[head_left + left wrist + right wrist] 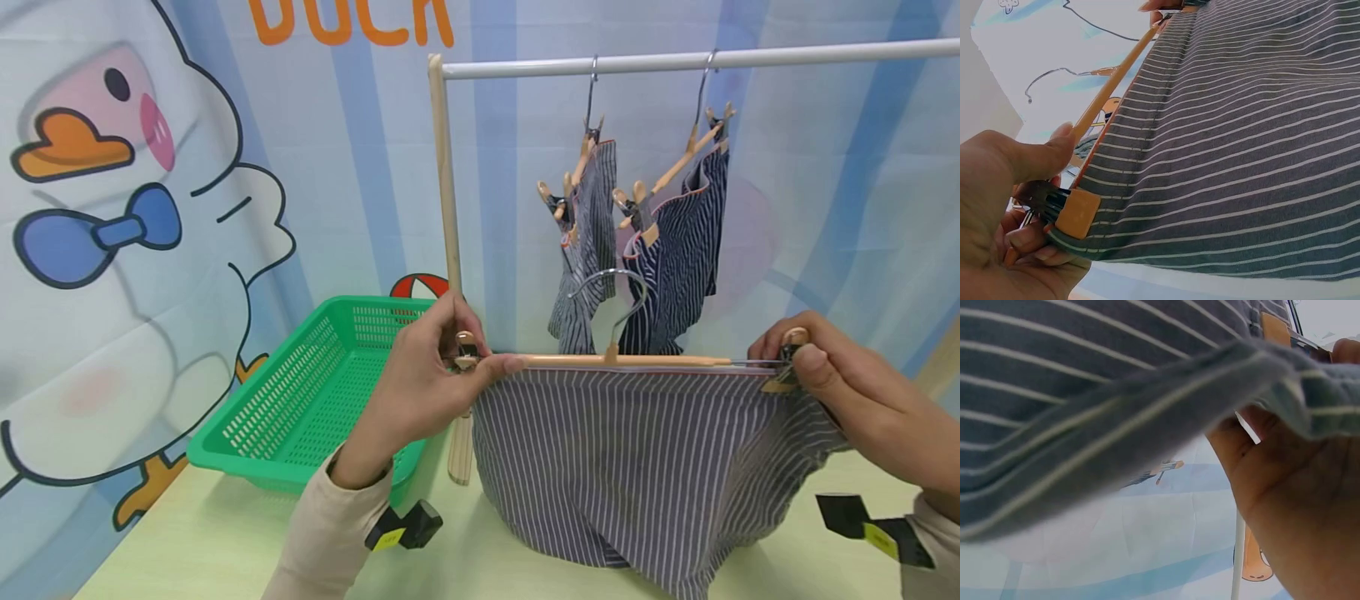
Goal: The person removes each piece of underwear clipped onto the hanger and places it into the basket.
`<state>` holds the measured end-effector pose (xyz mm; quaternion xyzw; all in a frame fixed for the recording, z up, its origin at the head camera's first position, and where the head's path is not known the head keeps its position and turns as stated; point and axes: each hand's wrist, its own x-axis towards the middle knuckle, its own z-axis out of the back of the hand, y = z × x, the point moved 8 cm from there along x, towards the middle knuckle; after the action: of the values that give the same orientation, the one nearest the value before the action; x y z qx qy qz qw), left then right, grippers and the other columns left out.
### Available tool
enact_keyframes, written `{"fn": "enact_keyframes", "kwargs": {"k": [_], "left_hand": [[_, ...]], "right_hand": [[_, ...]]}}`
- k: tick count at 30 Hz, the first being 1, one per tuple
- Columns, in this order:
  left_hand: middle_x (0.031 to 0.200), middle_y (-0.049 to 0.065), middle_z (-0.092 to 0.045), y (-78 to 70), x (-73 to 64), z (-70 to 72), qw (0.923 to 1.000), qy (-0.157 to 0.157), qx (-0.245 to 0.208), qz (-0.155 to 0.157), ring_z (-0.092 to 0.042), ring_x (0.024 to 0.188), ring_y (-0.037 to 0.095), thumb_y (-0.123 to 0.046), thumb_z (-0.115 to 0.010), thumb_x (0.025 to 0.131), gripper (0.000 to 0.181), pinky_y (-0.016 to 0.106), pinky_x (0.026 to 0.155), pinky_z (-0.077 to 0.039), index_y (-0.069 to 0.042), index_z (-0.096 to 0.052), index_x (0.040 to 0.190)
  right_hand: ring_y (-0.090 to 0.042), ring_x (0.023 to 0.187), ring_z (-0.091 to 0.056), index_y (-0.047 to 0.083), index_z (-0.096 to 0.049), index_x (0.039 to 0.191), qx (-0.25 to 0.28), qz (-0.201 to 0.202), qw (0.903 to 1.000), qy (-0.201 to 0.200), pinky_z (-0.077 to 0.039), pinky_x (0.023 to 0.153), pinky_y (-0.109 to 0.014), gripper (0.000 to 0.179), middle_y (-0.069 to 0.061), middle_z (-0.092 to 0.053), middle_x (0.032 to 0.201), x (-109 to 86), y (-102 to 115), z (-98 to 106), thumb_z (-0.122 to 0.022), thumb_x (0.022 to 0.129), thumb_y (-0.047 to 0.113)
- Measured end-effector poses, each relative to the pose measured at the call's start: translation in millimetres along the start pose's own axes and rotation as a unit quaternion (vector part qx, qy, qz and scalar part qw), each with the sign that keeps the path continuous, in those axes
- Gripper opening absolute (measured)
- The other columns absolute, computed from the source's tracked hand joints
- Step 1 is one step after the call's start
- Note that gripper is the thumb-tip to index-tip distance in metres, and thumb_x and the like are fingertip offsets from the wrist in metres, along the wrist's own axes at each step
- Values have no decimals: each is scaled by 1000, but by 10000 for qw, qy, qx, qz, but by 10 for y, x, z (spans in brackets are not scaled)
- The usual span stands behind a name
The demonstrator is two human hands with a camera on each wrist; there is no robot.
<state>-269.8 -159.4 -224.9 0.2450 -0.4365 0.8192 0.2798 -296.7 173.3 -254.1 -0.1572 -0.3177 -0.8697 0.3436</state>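
Both hands hold a wooden clip hanger (570,361) level above the table, its metal hook standing up in the middle. Grey-blue striped shorts (622,458) hang from it by the waistband, which has a thin red edge. My left hand (423,375) grips the left clip, thumb lying along the wooden bar. In the left wrist view, that clip's wooden pad (1079,214) bites on the waistband corner. At the other end, my right hand (862,392) pinches the right clip (791,354). In the right wrist view, loose striped cloth covers part of that hand.
Behind the hands stands a rack with a white rail (525,69) and a wooden post (446,183). Two more hangers with striped shorts (596,192) (686,242) hang from the rail. A green plastic basket (262,400) sits on the table at left, before a cartoon backdrop.
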Motion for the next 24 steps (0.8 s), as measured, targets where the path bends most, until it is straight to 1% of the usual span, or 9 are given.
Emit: {"fn": "enact_keyframes", "kwargs": {"k": [6,11,13,15,17,21,24], "left_hand": [[74,2,-50,87,28,-20,9999,93,-19,116,-29,55,13,-16,-79,85,26,24,53,-28,-11,-54,90],[78,2,-56,115,36,-30,9994,187,-260,133,-30,52,13,-15,-79,85,26,24,52,-31,-11,-54,92],[79,2,-57,120,37,-35,9990,213,-373,121,-33,50,14,-14,-79,85,26,24,51,-32,-10,-54,92],[79,2,-57,120,40,-40,9989,213,-408,93,-35,49,14,-15,-79,85,24,24,51,-33,-11,-56,91],[77,2,-56,118,42,-43,9990,197,-392,52,-35,48,13,-16,-79,85,23,23,49,-32,-11,-57,91],[73,1,-56,104,46,-32,9995,109,-281,-135,-29,47,11,-16,-79,85,23,23,48,-28,-11,-58,90],[72,0,-55,101,45,-21,9996,69,-185,-223,-27,49,10,-16,-79,85,21,24,49,-27,-12,-59,90]], "right_hand": [[7,106,-47,14,-46,121,-259,-58,9996,-49,-37,82,-10,25,12,-48,114,10,13,-4,-27,108,4],[7,104,-47,15,-48,122,-285,-185,9992,-207,-37,81,-10,26,13,-49,112,10,25,21,-28,109,5],[7,104,-47,14,-49,122,-197,-224,9992,-277,-37,81,-11,26,13,-49,112,4,25,31,-28,109,6],[7,105,-47,13,-49,121,-141,-251,9990,-334,-36,82,-11,26,12,-49,112,1,21,36,-26,109,6],[6,105,-46,12,-48,120,-121,-299,9988,-356,-36,84,-12,26,10,-49,111,4,13,34,-25,109,8],[6,103,-46,14,-49,118,-230,-391,9982,-387,-35,85,-14,25,9,-48,111,18,-21,34,-25,110,10],[6,98,-48,15,-53,116,-449,-241,9973,-534,-36,81,-15,25,13,-51,109,27,5,57,-30,109,8]]}}
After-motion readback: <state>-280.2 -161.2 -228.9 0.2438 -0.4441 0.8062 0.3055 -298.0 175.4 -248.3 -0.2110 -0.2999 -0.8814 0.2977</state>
